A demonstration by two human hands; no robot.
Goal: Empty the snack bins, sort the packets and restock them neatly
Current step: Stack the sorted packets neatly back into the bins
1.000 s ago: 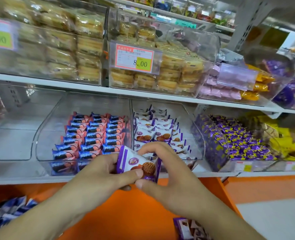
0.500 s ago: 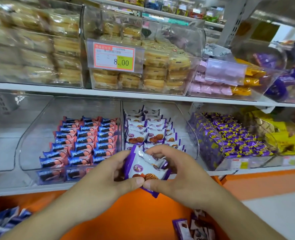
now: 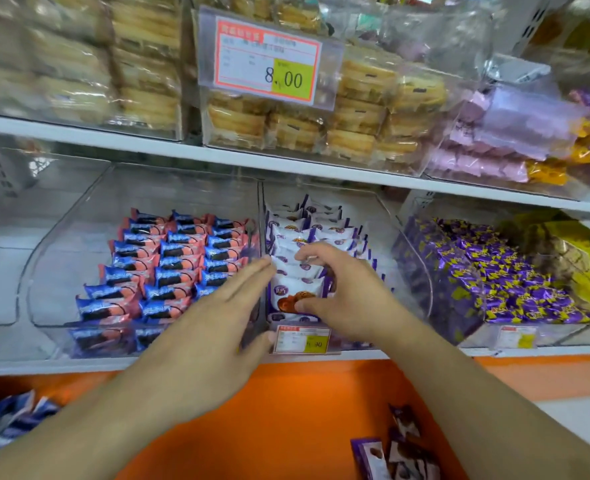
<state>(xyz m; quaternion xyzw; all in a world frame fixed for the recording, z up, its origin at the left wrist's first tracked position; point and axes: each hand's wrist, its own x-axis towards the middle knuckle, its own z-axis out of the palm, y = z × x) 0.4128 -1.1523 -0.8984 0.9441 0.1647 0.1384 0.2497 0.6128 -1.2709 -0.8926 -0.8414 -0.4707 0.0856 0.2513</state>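
A clear middle bin (image 3: 395,244) on the lower shelf holds rows of white-and-purple cookie packets. My right hand (image 3: 349,292) reaches into it and pinches the front white-and-purple packet (image 3: 295,291) between thumb and fingers, at the front of the row. My left hand (image 3: 217,320) is flat with straight fingers, its fingertips against the left side of that same packet at the bin's divider wall. The clear bin on the left (image 3: 61,237) holds neat rows of blue-and-pink packets (image 3: 169,261).
A bin of purple-and-yellow packets (image 3: 494,271) stands to the right. Loose white-and-purple packets (image 3: 397,452) lie low at the right, loose blue ones (image 3: 6,424) at the lower left. An upper shelf (image 3: 217,157) with bins of yellow biscuits overhangs. An orange panel (image 3: 304,410) runs below.
Both hands have carried the white-and-purple packet forward from in front of the shelf into the middle bin. My left hand has let go and flattened beside it.
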